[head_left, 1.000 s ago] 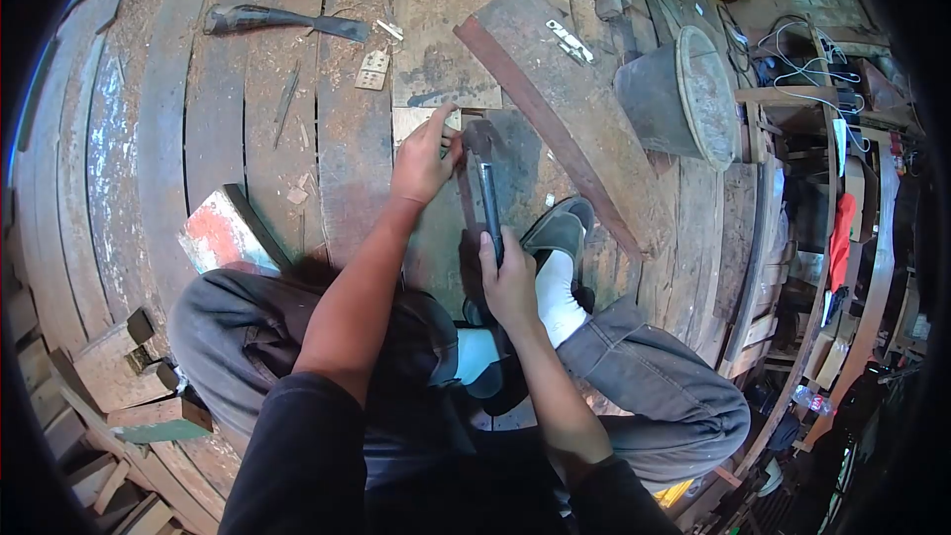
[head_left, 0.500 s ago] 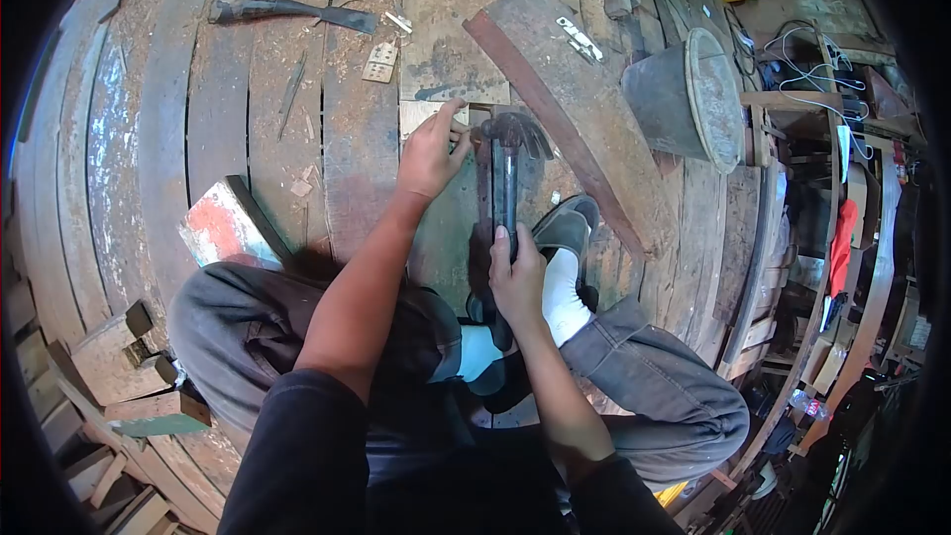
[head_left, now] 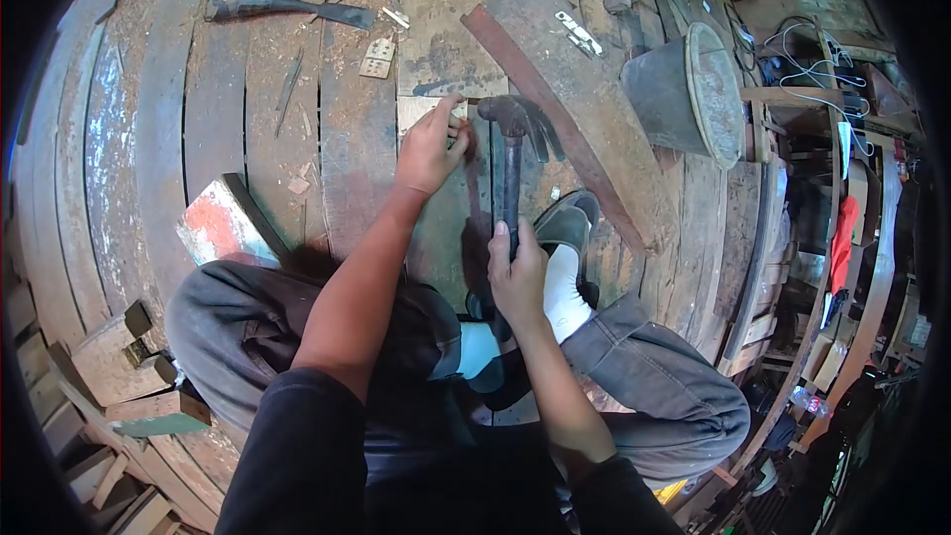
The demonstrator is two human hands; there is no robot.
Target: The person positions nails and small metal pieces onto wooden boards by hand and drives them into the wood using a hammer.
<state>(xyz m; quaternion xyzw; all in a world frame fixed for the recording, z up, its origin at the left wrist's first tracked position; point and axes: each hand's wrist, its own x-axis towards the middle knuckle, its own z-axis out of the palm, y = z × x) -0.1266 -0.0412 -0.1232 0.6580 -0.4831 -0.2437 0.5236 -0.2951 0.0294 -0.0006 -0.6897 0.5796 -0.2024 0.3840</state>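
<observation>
The right hand (head_left: 518, 275) is wrapped round the hammer (head_left: 511, 170), whose long axis runs forward, away from the body. Its head lies just right of the left hand (head_left: 428, 151), apart from the curled fingers. The block (head_left: 412, 111) sits under and beside that left hand, the nearer one; whether the fingertips pinch anything small, I cannot tell.

Apparently wooden piece (head_left: 409, 113) part-hidden by left hand (head_left: 430, 153)
</observation>
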